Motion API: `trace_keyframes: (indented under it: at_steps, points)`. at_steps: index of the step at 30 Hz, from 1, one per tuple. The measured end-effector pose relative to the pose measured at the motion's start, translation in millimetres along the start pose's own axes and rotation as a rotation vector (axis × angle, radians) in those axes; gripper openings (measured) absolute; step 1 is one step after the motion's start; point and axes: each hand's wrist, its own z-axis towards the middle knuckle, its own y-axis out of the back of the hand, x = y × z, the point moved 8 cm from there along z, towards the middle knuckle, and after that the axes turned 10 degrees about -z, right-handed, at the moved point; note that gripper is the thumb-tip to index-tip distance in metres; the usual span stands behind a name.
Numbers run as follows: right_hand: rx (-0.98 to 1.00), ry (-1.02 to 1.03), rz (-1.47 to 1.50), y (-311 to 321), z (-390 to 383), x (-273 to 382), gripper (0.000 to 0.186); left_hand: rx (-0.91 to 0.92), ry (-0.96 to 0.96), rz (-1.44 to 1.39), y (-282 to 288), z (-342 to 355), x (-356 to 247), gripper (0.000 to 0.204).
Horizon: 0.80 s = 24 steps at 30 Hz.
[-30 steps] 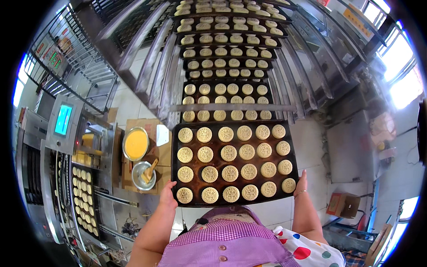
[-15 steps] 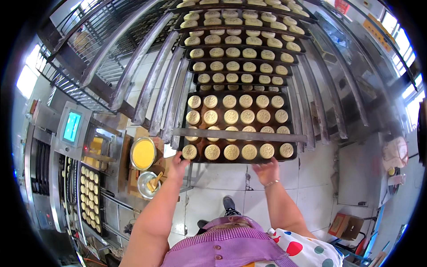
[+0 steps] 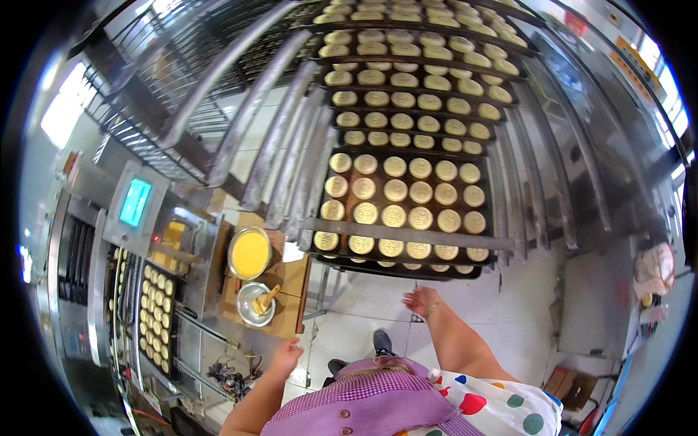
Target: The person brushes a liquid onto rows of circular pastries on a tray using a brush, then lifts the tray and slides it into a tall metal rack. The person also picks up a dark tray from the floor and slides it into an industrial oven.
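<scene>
A dark baking tray (image 3: 344, 200) carries rows of round, pale, pattern-stamped pastries (image 3: 393, 216). It sits in a metal rack, behind the crossbar, and the front edge of another loaded tray (image 3: 385, 270) shows just beneath. My right hand (image 3: 423, 301) is just below the tray's front edge, apart from it, empty, fingers loosely spread. Lower left, my left hand (image 3: 286, 356) hangs in the air near the cardboard-topped stand, fingers curled in, holding nothing.
Several more loaded trays (image 3: 407, 109) rise behind in the rack. On the left stand a bowl of yellow liquid (image 3: 250, 253), a metal bowl with a brush (image 3: 256, 304), and a machine with a lit screen (image 3: 135, 202) and a pastry tray (image 3: 156, 317). A cardboard box (image 3: 569, 389) lies lower right.
Both hands have let go of the tray and drawn back toward me, the left further down. The tray now sits deeper behind the crossbar. The view has shifted somewhat.
</scene>
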Motion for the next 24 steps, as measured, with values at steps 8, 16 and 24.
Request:
trace_keyframes:
  at_steps: [8,16,24]
  points:
    - [-0.258,0.251,0.262,46.9,39.3,43.4,0.015,0.071,0.003,0.111,8.9,-55.8,64.4,0.049]
    - [0.091,0.063,-0.806,9.0,18.0,7.7,0.052,-0.021,0.072,0.105,25.6,-74.9,110.0,0.045]
    - [0.761,0.911,-0.814,-321.8,-247.5,90.0,0.025,-0.012,0.124,0.036,16.9,-108.3,163.0,0.048]
